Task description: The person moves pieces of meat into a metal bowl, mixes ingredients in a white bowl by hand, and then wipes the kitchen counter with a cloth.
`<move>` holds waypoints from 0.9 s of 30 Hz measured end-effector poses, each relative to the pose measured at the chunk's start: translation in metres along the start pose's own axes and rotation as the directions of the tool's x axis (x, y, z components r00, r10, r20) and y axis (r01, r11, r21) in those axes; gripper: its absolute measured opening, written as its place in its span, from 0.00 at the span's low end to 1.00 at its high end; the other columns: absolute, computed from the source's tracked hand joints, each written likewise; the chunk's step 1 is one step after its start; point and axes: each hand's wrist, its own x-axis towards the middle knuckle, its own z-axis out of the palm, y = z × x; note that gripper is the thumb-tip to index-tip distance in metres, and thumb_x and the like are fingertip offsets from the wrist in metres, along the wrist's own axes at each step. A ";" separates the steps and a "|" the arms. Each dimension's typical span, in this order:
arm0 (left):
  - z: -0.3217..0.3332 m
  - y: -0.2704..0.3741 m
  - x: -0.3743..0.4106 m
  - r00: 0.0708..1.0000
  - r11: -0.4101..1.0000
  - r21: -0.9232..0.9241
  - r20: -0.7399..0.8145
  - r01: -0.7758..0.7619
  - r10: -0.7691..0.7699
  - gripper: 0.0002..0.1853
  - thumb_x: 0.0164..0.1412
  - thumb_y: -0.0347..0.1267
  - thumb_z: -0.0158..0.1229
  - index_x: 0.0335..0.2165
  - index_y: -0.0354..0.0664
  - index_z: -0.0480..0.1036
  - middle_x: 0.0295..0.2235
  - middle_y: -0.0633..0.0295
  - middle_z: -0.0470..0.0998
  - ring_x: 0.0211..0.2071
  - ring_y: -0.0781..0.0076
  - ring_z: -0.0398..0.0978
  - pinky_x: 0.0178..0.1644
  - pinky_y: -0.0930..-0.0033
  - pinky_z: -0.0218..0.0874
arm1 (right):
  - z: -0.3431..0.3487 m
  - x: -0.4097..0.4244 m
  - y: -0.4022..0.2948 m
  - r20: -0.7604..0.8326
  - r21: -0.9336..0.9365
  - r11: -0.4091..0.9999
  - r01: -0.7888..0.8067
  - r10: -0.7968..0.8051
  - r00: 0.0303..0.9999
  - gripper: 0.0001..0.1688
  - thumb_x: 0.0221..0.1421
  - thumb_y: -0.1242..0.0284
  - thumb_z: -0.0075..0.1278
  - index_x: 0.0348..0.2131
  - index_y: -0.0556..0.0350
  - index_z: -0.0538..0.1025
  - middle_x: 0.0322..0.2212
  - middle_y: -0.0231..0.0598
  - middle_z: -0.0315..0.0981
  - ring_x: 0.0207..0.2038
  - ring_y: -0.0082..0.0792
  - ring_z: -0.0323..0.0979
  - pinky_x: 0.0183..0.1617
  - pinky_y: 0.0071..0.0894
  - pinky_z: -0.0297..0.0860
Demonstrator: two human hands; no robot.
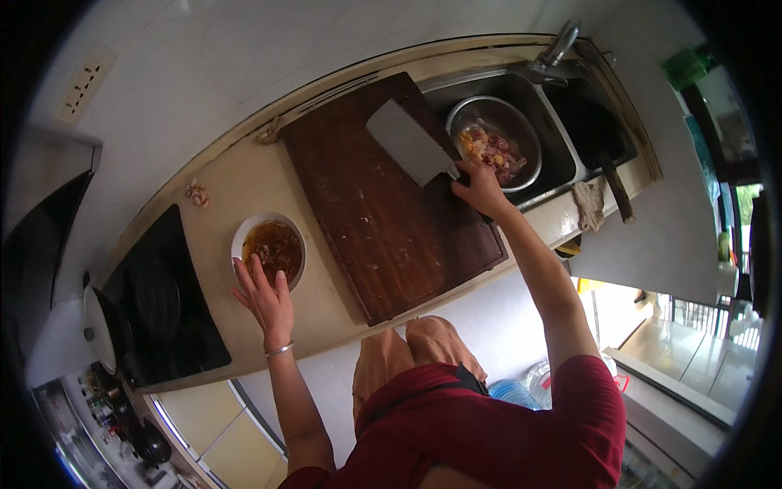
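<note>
My right hand (482, 188) grips the handle of a Chinese cleaver (406, 143), whose broad blade is over the upper right part of a dark wooden cutting board (348, 202). Small pale scraps cling to the board's surface. My left hand (267, 299) has its fingers apart and holds nothing; its fingertips overlap the near rim of a white bowl (238, 235), and I cannot tell whether they touch it. Brown liquid with dark, stringy pieces (269, 244) fills much of the bowl. Right of the board, a metal basin (534, 147) holds pieces of raw meat (492, 150).
The basin stands in a double sink (559, 156) with a faucet (559, 46). A wooden-handled pan (586, 131) occupies the right sink bowl. A cloth (588, 205) lies at the sink's front edge. Garlic (197, 194) sits left on the counter, near a black cooktop (162, 305).
</note>
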 end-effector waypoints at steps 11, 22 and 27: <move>0.000 -0.003 -0.015 0.996 0.997 -0.028 -0.040 0.073 -0.074 0.29 0.55 0.40 0.48 0.54 0.44 0.54 0.58 0.52 0.43 0.60 0.54 0.38 0.57 0.40 0.27 | 0.001 0.046 0.007 0.154 0.056 0.974 0.221 -0.227 0.962 0.25 0.35 0.73 0.53 0.38 0.63 0.72 0.33 0.48 0.68 0.37 0.47 0.67 0.43 0.36 0.63; 0.001 -0.011 -0.026 0.994 0.998 -0.031 -0.085 0.060 -0.062 0.29 0.54 0.39 0.50 0.53 0.44 0.55 0.57 0.52 0.46 0.60 0.52 0.38 0.58 0.41 0.27 | -0.001 0.077 -0.008 0.369 0.146 0.926 0.348 -0.378 0.849 0.25 0.33 0.73 0.53 0.37 0.62 0.72 0.33 0.48 0.68 0.36 0.45 0.68 0.41 0.33 0.64; -0.003 -0.003 -0.024 0.995 0.997 -0.060 -0.080 0.057 -0.062 0.29 0.53 0.39 0.50 0.53 0.43 0.56 0.57 0.52 0.46 0.60 0.52 0.38 0.58 0.41 0.26 | 0.017 0.109 -0.011 0.382 0.162 0.927 0.338 -0.375 0.845 0.24 0.34 0.73 0.52 0.37 0.61 0.73 0.31 0.48 0.69 0.35 0.44 0.67 0.40 0.33 0.64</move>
